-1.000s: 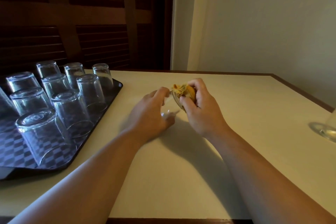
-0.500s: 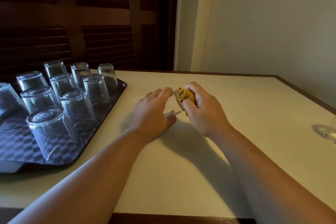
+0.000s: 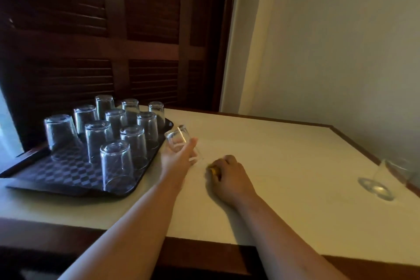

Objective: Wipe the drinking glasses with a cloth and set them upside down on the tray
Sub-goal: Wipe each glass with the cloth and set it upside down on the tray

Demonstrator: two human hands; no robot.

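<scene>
Fingers of the left hand [image 3: 179, 160] curl round a tilted glass [image 3: 178, 140] just right of the tray [image 3: 68, 176]. Fingers of the right hand [image 3: 230, 178] clamp the cloth [image 3: 213, 170], farther right.

A pale table [image 3: 284, 154] stands before dark louvered shutters [image 3: 147, 7].

The cloth [image 3: 213, 170] is nearly all hidden inside the right hand [image 3: 229, 177]; the glass [image 3: 179, 140] in the left hand [image 3: 178, 160] is blurred. At 3 o'clock a lone glass [image 3: 386, 177] is blurred too.
</scene>
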